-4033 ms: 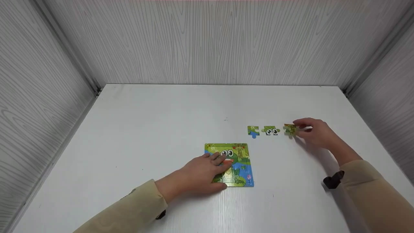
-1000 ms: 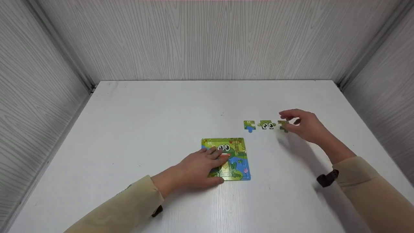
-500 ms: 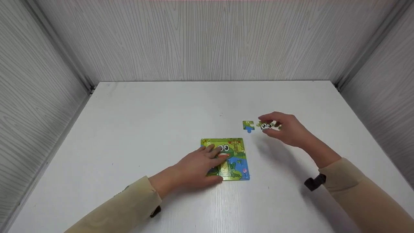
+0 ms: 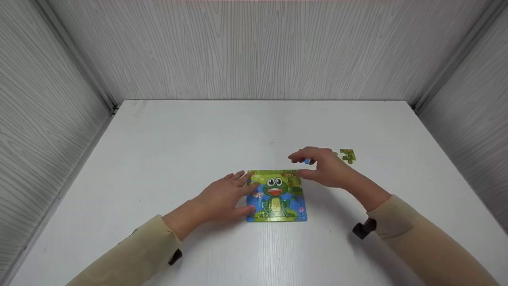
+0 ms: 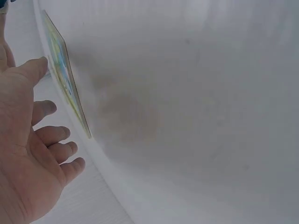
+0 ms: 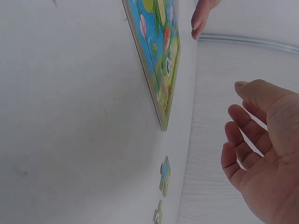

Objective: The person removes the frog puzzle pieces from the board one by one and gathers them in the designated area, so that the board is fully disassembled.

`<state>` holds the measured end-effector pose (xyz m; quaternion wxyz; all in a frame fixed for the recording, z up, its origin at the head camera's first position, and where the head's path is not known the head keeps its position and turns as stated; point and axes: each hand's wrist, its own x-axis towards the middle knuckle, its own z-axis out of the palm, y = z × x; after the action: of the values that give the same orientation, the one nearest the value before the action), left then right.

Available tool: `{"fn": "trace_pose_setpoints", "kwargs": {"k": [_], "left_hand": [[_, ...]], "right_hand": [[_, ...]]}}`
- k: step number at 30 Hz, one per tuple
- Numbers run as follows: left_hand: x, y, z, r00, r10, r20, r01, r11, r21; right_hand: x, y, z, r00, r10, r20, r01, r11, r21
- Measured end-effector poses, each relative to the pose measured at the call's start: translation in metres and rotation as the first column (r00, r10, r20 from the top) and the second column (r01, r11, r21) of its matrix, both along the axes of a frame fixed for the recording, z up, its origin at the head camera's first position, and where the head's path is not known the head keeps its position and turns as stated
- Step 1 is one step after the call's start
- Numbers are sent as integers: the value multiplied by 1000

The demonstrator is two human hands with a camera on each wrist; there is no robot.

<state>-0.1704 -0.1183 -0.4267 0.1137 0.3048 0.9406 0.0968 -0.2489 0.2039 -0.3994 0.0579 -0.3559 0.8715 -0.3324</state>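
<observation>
A square frog puzzle board (image 4: pixel 275 202) lies flat on the white table. My left hand (image 4: pixel 218 200) is spread at the board's left edge, fingertips and thumb overlapping it in the head view. Over the board's far right corner hovers my right hand (image 4: pixel 327 169), fingers loosely bent and nothing between them. Behind it, a green-and-blue puzzle piece (image 6: pixel 165 176) and a second piece (image 6: pixel 158 213) show in the right wrist view; in the head view that hand mostly covers both. A green-brown corner piece (image 4: pixel 348 155) lies uncovered to their right.
White table surface (image 4: pixel 190 135) surrounds the board on every side. Wood-grain panels (image 4: pixel 254 51) close off the back and both sides. Dark wrist-worn devices (image 4: pixel 364 228) hang below both sleeves.
My right hand has swept left from the loose pieces toward the board, carrying nothing. My left hand has drawn back left off the frog, uncovering the picture. The pieces lie in their row.
</observation>
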Motion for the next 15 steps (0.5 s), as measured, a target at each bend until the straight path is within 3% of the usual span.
{"fn": "trace_pose_setpoints", "kwargs": {"k": [15], "left_hand": [[15,-8,2,992,-119,50,120,992,-33]], "right_hand": [[7,-50,-20,987,39,159,-51,996,74]]}}
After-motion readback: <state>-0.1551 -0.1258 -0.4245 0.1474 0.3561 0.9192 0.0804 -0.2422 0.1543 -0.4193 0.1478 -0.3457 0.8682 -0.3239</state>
